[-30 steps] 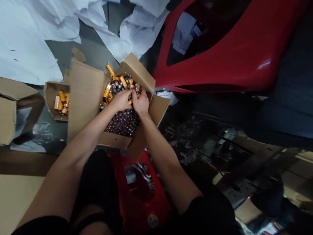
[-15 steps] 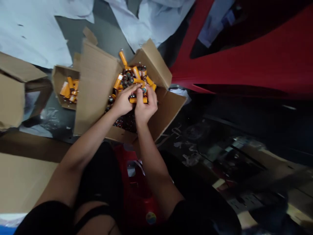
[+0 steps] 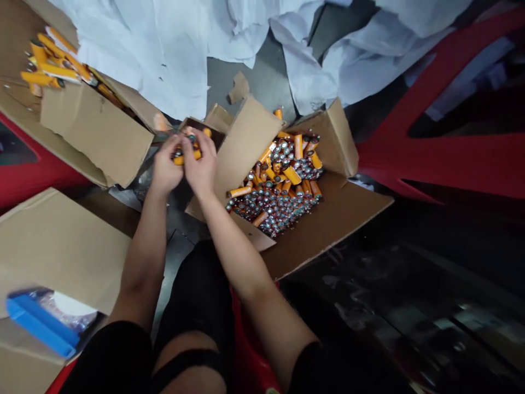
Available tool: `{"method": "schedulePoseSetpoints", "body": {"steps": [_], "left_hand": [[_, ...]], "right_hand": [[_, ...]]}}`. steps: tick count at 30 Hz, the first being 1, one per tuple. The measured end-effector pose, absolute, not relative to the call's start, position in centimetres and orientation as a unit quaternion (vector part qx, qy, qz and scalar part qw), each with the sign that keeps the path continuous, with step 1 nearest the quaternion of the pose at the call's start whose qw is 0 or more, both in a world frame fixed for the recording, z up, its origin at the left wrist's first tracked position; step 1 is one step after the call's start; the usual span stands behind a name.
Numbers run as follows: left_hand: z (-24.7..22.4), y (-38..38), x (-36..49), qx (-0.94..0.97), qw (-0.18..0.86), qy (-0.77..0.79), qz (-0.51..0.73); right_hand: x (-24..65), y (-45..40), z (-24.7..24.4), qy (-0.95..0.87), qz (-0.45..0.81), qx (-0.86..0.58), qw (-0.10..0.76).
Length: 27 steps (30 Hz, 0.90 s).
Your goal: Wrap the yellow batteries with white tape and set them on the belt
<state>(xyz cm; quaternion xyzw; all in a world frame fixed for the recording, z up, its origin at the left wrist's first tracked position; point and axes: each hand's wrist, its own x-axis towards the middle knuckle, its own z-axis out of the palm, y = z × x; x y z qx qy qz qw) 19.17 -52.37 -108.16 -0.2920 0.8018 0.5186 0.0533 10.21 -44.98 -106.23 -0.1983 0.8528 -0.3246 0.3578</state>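
Orange cylindrical cells show between my two hands, left of the large open cardboard box (image 3: 332,219). My left hand (image 3: 168,167) has its fingers wrapped round an orange cell (image 3: 179,160). Close beside it on the right, my right hand (image 3: 200,164) is closed on orange cells too, its thumb pressed against them. Both hands are over a small cardboard box (image 3: 217,117), mostly hidden behind them. Many cells (image 3: 292,175), some lying on their sides and others with their round ends up, fill the large box.
At the upper left, another cardboard box (image 3: 94,126) holds longer orange pieces (image 3: 53,60). White sheets (image 3: 164,49) spread across the top. A blue object (image 3: 41,325) is at the lower left. Red chair-like plastic (image 3: 463,158) stands at the right.
Both hands have moved from over the large box to the small box on its left, still holding orange cells. The view has shifted left, bringing the upper left box into sight.
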Motion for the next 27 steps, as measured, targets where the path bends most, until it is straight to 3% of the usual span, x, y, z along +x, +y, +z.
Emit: {"method": "schedulePoseSetpoints", "body": {"steps": [3, 5, 9, 12, 15, 18, 27], "left_hand": [[-113.0, -52.0, 17.6, -0.293, 0.108, 0.806, 0.503], [-113.6, -51.3, 17.9, -0.287, 0.146, 0.802, 0.503], [-108.5, -49.1, 19.6, -0.299, 0.127, 0.827, 0.46], [-103.8, -45.0, 18.2, -0.244, 0.081, 0.861, 0.439], [-102.6, -39.5, 14.3, -0.083, 0.128, 0.879, 0.452], [-104.7, -35.7, 10.3, -0.004, 0.192, 0.886, 0.422], [-110.4, -36.9, 3.8, -0.042, 0.168, 0.889, 0.423]], "right_hand": [[9.4, -43.9, -110.0, 0.864, -0.281, -0.103, 0.406], [8.7, -40.5, -108.2, 0.85, -0.281, -0.142, 0.421], [5.7, -29.6, -99.1, 0.852, -0.279, -0.273, 0.349], [1.7, -22.3, -96.5, 0.909, -0.184, -0.279, 0.249], [-1.0, -18.5, -99.2, 0.912, -0.057, -0.309, 0.264], [-1.3, -17.8, -103.0, 0.894, 0.032, -0.327, 0.305], [-5.4, -21.1, -105.5, 0.909, -0.002, -0.29, 0.299]]}}
